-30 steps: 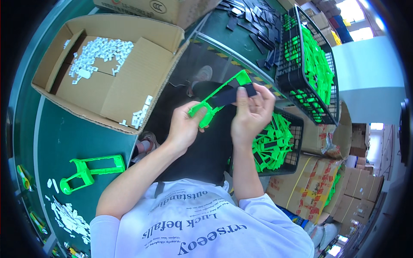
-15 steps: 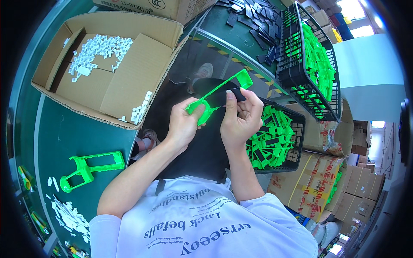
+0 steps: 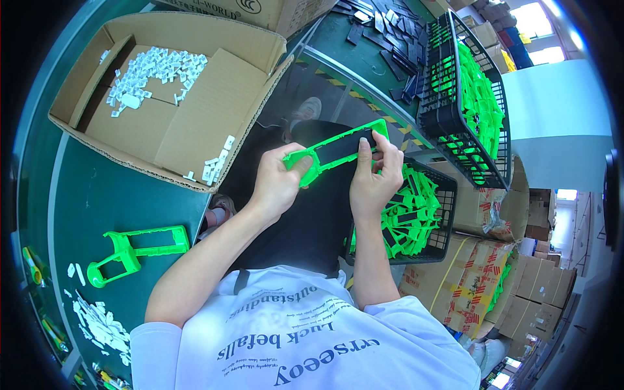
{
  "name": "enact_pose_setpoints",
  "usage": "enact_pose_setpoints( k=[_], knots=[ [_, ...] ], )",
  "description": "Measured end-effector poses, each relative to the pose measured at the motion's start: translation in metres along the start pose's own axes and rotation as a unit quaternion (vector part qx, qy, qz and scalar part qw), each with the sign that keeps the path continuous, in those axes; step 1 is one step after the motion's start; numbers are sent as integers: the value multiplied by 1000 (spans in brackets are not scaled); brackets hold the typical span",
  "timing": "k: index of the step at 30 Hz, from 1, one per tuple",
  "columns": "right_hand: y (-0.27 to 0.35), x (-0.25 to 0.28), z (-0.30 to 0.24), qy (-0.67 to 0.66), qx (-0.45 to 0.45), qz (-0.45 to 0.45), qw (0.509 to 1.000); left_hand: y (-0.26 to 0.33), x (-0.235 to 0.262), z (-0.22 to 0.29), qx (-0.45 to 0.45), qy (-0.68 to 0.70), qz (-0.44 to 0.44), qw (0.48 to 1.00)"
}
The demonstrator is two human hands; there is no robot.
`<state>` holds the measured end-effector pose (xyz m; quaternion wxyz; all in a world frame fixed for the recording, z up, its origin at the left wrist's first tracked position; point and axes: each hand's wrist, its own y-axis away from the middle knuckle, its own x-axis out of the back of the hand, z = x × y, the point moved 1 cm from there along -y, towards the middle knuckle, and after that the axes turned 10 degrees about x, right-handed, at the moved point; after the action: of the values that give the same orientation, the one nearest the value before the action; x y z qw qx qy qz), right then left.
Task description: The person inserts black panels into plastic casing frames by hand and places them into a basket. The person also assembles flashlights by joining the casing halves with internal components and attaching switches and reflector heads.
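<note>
Fingers (image 3: 364,155) at both ends, green frame (image 3: 316,166) between.

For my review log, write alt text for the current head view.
A bare left hand grips a green frame while the right hand pinches the end of a black strip lying along it. On the left, a cardboard box holds small white pieces; on the right, black crates hold green parts.

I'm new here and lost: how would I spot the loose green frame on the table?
Find the open cardboard box on the green table. Below it in the picture, above the white strips, lies the loose green frame, its openings bare, unlike the held frame with its black panel.
</note>
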<state>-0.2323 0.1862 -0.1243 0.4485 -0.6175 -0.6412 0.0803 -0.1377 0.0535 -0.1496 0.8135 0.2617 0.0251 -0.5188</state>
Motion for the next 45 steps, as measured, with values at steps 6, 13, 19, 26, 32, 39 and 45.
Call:
enact_pose_setpoints(
  k=[6,13,19,26,32,39,45],
  knots=[
    [-20,32,10,131,206,-122,962,-5,5,2,18,-69,-12,997],
    [-69,66,24,-47,-190,-423,885,-2,5,7,-4,-156,-79,984],
    [-65,70,28,-41,-165,-437,883,-1,3,6,9,-216,-38,976],
    [-43,63,29,-9,-187,-425,885,0,5,5,-51,-307,53,949],
    [-35,65,38,1,-195,-434,880,0,2,0,-60,-323,56,943],
    [-29,65,29,19,-172,-424,889,5,2,9,-81,-312,52,945],
    [-12,67,34,33,-132,-425,895,6,-1,2,-123,-326,74,934]
  ],
)
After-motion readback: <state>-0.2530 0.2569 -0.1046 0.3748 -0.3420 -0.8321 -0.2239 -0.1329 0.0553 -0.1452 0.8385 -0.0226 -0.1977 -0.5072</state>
